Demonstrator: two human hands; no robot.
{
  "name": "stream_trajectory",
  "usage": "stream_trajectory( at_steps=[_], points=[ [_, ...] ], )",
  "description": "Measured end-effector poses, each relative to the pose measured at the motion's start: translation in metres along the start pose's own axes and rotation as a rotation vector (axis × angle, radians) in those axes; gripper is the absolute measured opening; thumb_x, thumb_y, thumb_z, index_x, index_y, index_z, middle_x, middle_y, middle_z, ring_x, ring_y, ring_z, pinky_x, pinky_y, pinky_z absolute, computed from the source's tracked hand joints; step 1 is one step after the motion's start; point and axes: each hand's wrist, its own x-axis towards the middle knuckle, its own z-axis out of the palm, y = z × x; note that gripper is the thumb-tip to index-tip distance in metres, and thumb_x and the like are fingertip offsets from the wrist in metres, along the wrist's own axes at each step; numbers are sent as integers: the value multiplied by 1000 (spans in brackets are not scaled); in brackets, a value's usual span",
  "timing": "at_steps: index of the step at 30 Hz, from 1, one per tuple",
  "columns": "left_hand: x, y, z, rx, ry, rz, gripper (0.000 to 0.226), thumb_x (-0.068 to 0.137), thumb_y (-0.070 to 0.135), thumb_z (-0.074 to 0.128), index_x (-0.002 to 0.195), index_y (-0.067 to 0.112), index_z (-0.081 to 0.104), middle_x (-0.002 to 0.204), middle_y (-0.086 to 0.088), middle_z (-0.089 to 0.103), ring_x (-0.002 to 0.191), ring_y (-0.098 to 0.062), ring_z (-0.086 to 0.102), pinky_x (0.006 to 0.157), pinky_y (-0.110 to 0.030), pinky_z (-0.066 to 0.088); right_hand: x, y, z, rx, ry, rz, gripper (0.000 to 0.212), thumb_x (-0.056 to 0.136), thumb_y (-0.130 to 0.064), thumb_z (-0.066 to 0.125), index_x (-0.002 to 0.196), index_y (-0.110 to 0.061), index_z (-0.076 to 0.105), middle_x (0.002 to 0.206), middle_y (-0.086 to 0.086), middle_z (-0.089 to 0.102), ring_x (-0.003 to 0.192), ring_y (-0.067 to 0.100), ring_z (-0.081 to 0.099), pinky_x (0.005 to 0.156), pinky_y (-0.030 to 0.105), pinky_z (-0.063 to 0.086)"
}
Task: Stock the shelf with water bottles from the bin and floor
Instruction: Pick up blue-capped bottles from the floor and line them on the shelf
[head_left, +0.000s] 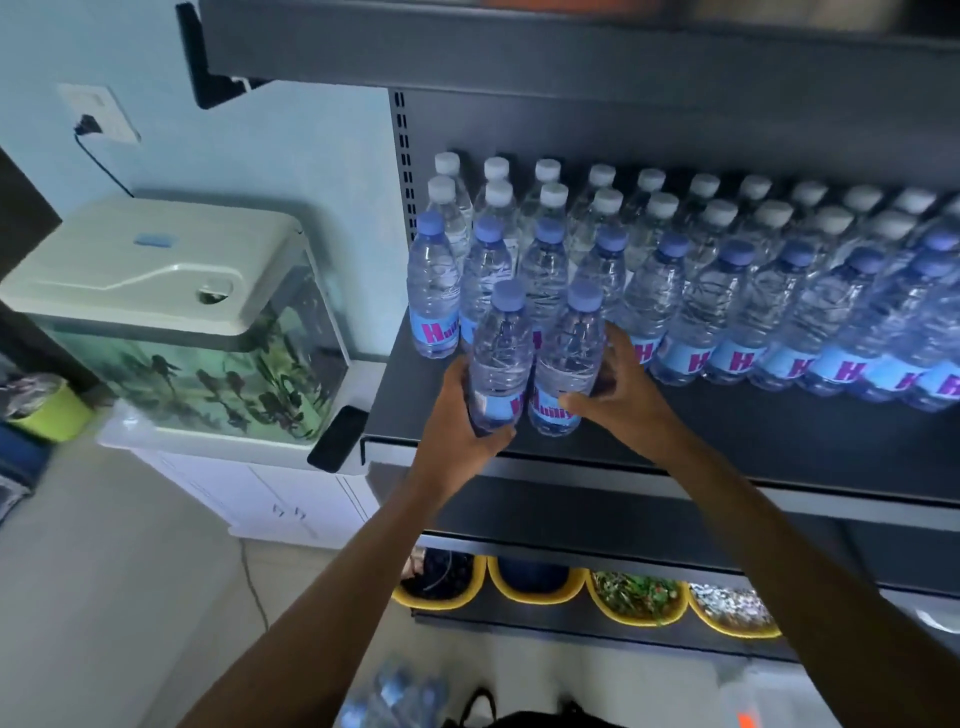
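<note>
Two clear water bottles with blue caps and blue labels stand side by side near the front left of the dark shelf (727, 431). My left hand (460, 421) grips the left bottle (500, 353) around its lower body. My right hand (615, 387) holds the right bottle (569, 358), thumb in front and fingers behind it. Behind them, rows of blue-capped bottles (727, 312) and white-capped bottles (660, 205) fill the back of the shelf. More bottles (395, 696) lie blurred on the floor below.
A fish tank (197, 332) with a white lid sits on a white cabinet left of the shelf, and a black phone (337, 439) lies at its corner. Yellow bins (634, 597) of goods line the lower shelf. Another shelf (519, 47) hangs overhead.
</note>
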Motion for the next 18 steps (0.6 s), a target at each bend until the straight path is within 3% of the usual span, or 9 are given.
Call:
stream_trajectory(
  at_steps=[3, 6, 9, 12, 14, 18],
  points=[
    [0, -6, -10, 63, -26, 0, 81, 81, 14, 87, 146, 26, 40, 134, 13, 63, 124, -7, 63, 106, -38, 53, -9, 11, 13, 23, 120, 20, 79, 90, 5, 73, 147, -24, 27, 132, -23, 61, 120, -1, 62, 103, 31, 54],
    [9, -8, -15, 183, -40, 49, 69, 80, 32, 88, 138, 27, 51, 127, 12, 68, 116, -7, 66, 98, -41, 57, -12, 15, 29, 31, 210, 10, 74, 90, 9, 69, 148, -13, 29, 138, -1, 58, 129, 13, 59, 112, 47, 49],
    [14, -15, -20, 392, 16, 74, 62, 78, 44, 83, 130, 24, 56, 117, 7, 70, 108, -16, 63, 94, -48, 54, -9, 13, 48, 21, 267, -45, 88, 78, -15, 79, 152, -23, 31, 144, 5, 48, 138, 23, 51, 111, 55, 47],
    [18, -25, -28, 458, 30, 42, 68, 79, 44, 80, 135, 23, 49, 121, 4, 67, 113, -20, 58, 102, -43, 44, -3, 9, 62, -70, 343, -21, 106, 65, -38, 84, 155, -32, 27, 147, -2, 36, 143, 26, 40, 113, 59, 42],
    [24, -32, -38, 463, 36, 19, 70, 80, 44, 78, 139, 25, 44, 126, 4, 65, 119, -20, 55, 105, -40, 38, 2, 6, 68, -64, 340, -38, 104, 65, -36, 84, 152, -32, 29, 145, -3, 39, 141, 23, 42, 113, 57, 43],
    [37, -35, -58, 511, 1, -5, 75, 77, 38, 80, 140, 26, 41, 129, 1, 59, 120, -22, 54, 107, -48, 47, 12, 5, 79, -14, 260, -75, 91, 79, -7, 84, 151, -26, 32, 140, -5, 54, 130, 6, 56, 107, 36, 52]
  ],
)
